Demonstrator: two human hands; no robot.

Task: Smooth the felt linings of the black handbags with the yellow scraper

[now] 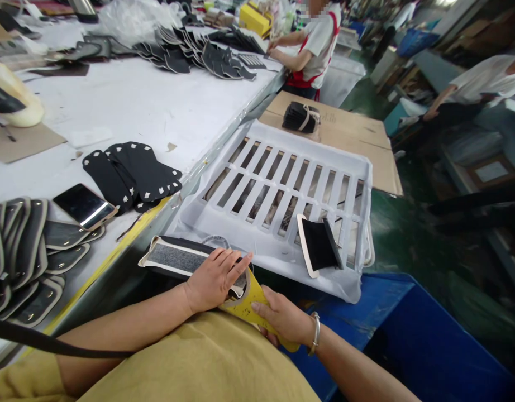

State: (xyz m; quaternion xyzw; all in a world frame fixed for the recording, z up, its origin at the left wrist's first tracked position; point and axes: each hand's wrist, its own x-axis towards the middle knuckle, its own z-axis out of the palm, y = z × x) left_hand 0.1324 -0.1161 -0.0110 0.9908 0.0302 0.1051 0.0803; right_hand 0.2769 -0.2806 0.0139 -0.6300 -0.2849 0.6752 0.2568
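Observation:
My left hand (pixel 213 277) lies flat on a long black piece with a grey felt-like strip (pixel 173 256) and pale edging. Its fingers are stretched out, and the fingertips reach the top of a yellow, scuffed curved form (pixel 254 298). The form meets the right end of the piece, where a pale-edged opening shows. My right hand (pixel 285 315) is closed around the form's lower part, thumb on top. Close ahead, a small black curved piece with cream edging (pixel 320 244) stands on a white slotted tray (pixel 249 223).
On the white table (pixel 157 100) lie black panels (pixel 134 170), a phone (pixel 85 205) and stacked edged pieces (pixel 25 251). A blue bin (pixel 408 329) stands at right. Cardboard (pixel 358 134) bears a tied black bundle (pixel 300 117). A co-worker (pixel 314 50) stands beyond; another person (pixel 487 84) is at right.

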